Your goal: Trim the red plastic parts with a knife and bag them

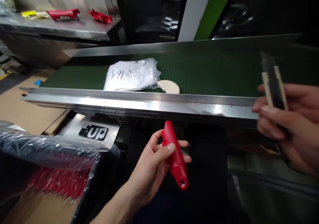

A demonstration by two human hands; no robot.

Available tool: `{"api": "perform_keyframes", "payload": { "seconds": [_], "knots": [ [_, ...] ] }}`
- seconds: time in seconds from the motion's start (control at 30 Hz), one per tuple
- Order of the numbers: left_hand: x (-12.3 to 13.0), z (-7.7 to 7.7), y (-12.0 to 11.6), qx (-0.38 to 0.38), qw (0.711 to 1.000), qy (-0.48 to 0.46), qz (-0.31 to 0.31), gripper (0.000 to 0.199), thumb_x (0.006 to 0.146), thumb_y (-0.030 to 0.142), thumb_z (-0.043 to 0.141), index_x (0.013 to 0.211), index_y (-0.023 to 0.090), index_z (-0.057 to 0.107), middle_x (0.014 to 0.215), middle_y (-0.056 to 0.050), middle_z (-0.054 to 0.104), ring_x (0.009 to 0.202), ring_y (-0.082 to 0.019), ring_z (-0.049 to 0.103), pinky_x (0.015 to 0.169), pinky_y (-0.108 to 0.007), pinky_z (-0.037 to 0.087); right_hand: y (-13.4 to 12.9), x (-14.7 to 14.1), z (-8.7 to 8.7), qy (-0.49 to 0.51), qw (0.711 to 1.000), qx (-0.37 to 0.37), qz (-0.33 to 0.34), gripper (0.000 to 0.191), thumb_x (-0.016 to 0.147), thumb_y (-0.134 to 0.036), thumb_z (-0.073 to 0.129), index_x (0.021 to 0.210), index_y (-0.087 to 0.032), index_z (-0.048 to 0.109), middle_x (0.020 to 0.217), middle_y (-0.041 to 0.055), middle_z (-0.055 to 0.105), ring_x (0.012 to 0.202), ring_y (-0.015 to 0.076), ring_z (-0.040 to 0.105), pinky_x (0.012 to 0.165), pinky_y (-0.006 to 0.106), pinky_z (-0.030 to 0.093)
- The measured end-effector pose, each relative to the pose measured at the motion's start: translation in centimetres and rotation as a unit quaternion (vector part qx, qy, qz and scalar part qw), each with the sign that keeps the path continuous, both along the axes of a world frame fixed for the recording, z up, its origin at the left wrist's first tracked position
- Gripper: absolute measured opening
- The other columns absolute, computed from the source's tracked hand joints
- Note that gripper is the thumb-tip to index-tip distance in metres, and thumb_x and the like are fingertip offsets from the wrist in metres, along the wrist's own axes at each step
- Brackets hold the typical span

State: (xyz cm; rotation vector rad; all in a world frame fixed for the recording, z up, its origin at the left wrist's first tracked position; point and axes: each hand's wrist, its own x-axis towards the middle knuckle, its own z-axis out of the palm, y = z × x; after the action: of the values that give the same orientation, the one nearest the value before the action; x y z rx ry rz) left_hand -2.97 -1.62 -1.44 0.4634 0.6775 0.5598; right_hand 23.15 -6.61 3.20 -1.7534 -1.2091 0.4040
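Note:
My left hand (156, 166) is closed round a red plastic part (175, 154), shaped like a handle with a hole at its lower end. It is held in front of the conveyor, below the near rail. At the right, my right hand (291, 124) grips a utility knife (275, 87) with a cream and dark body, pointing up and slightly blurred. Between the hands and beyond them, a white plastic bag (132, 74) with handwriting lies on the green belt. A flat beige rounded piece (169, 86) rests beside the bag.
A green ribbed conveyor belt (199, 71) runs across, edged by a metal rail (139, 101). Lower left stands a plastic-lined box holding several red parts (62, 180). Red pieces (63, 14) lie on a steel shelf (92, 31) at upper left. Cardboard (27, 107) lies left.

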Motion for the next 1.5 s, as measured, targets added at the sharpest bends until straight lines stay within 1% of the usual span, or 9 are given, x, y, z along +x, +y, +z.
{"api": "perform_keyframes", "payload": {
  "seconds": [0.1, 0.2, 0.27, 0.37, 0.53, 0.67, 0.83, 1.1, 1.5],
  "knots": [
    [0.0, -0.3, 0.1, -0.055, 0.998, -0.002, 0.011, 0.023, 0.095, 0.023, 0.050, 0.115, 0.017, 0.041, 0.122, -0.022, 0.062, 0.088, -0.027, 0.071, 0.071, -0.033, 0.057, -2.1, -3.4, -2.4, 0.242, 0.967, -0.051, 0.053, 0.028, 0.090, -0.039, 0.059, 0.116, -0.029, 0.061, 0.074, 0.0004, 0.054, 0.049, 0.0088, 0.042, 0.041, 0.023, 0.036],
    [0.0, -0.6, 0.1, -0.070, 0.996, 0.031, 0.036, 0.021, 0.093, 0.021, 0.053, 0.111, 0.018, 0.042, 0.118, -0.020, 0.064, 0.090, -0.030, 0.071, 0.072, -0.036, 0.057, -3.5, -5.6, -4.7, 0.286, 0.941, -0.137, 0.117, 0.026, 0.096, -0.041, 0.052, 0.117, -0.028, 0.059, 0.083, 0.0016, 0.061, 0.065, 0.0108, 0.057, 0.055, 0.021, 0.050],
    [0.0, -0.8, 0.0, -0.069, 0.995, 0.057, 0.053, 0.019, 0.090, 0.018, 0.056, 0.105, 0.017, 0.044, 0.110, -0.017, 0.066, 0.091, -0.030, 0.070, 0.073, -0.038, 0.057, -4.0, -6.6, -5.7, 0.259, 0.941, -0.156, 0.153, 0.024, 0.097, -0.039, 0.050, 0.116, -0.027, 0.057, 0.092, 0.0023, 0.064, 0.075, 0.0116, 0.062, 0.066, 0.022, 0.054],
    [-0.1, -1.1, -0.2, -0.073, 0.993, 0.071, 0.057, 0.016, 0.087, 0.014, 0.055, 0.101, 0.017, 0.047, 0.099, -0.012, 0.066, 0.089, -0.029, 0.069, 0.074, -0.038, 0.057, -4.1, -7.6, -5.8, 0.156, 0.965, -0.142, 0.156, 0.024, 0.097, -0.034, 0.052, 0.121, -0.030, 0.055, 0.102, 0.0006, 0.065, 0.081, 0.0099, 0.064, 0.071, 0.019, 0.054],
    [-0.6, -1.3, -0.7, -0.093, 0.993, 0.035, 0.060, 0.039, 0.087, 0.014, 0.046, 0.124, 0.025, 0.042, 0.089, -0.008, 0.064, 0.073, -0.023, 0.067, 0.065, -0.036, 0.055, -2.9, -8.7, -4.8, -0.011, 0.978, -0.098, 0.184, 0.040, 0.097, -0.019, 0.047, 0.133, -0.038, 0.051, 0.116, -0.0033, 0.060, 0.098, 0.0076, 0.060, 0.086, 0.017, 0.049],
    [-0.7, -1.2, -1.6, -0.092, 0.993, 0.023, 0.063, 0.019, 0.093, 0.028, 0.050, 0.110, 0.020, 0.052, 0.089, -0.007, 0.061, 0.070, -0.014, 0.058, 0.060, -0.023, 0.049, -2.3, -9.2, -4.4, -0.055, 0.969, -0.062, 0.234, 0.040, 0.098, -0.016, 0.046, 0.134, -0.032, 0.051, 0.114, -0.0008, 0.059, 0.100, 0.0085, 0.058, 0.085, 0.020, 0.048],
    [-0.9, -0.7, -2.6, -0.027, 0.998, 0.034, 0.041, 0.017, 0.094, 0.029, 0.047, 0.106, 0.021, 0.055, 0.086, -0.004, 0.059, 0.060, -0.010, 0.048, 0.051, -0.020, 0.039, -2.3, -9.7, -4.7, -0.142, 0.962, 0.004, 0.233, 0.044, 0.094, -0.003, 0.046, 0.132, -0.024, 0.055, 0.117, 0.0037, 0.058, 0.102, 0.0126, 0.056, 0.086, 0.028, 0.049],
    [-1.3, -0.1, -3.1, -0.020, 0.999, 0.026, 0.032, 0.017, 0.094, 0.030, 0.046, 0.104, 0.020, 0.056, 0.086, -0.004, 0.058, 0.059, -0.009, 0.047, 0.051, -0.019, 0.037, -2.5, -10.1, -3.8, -0.190, 0.953, 0.058, 0.227, 0.041, 0.088, 0.003, 0.053, 0.124, -0.015, 0.060, 0.116, 0.0087, 0.061, 0.102, 0.0174, 0.056, 0.086, 0.036, 0.049],
    [-1.2, 0.3, -3.1, -0.015, 0.999, 0.023, 0.036, 0.016, 0.093, 0.028, 0.047, 0.099, 0.020, 0.059, 0.083, -0.004, 0.059, 0.057, -0.010, 0.047, 0.048, -0.019, 0.039, -2.8, -10.3, -3.1, -0.225, 0.946, 0.059, 0.224, 0.043, 0.086, 0.002, 0.055, 0.124, -0.017, 0.061, 0.112, 0.0092, 0.063, 0.098, 0.0208, 0.058, 0.081, 0.038, 0.049]
  ]
}}
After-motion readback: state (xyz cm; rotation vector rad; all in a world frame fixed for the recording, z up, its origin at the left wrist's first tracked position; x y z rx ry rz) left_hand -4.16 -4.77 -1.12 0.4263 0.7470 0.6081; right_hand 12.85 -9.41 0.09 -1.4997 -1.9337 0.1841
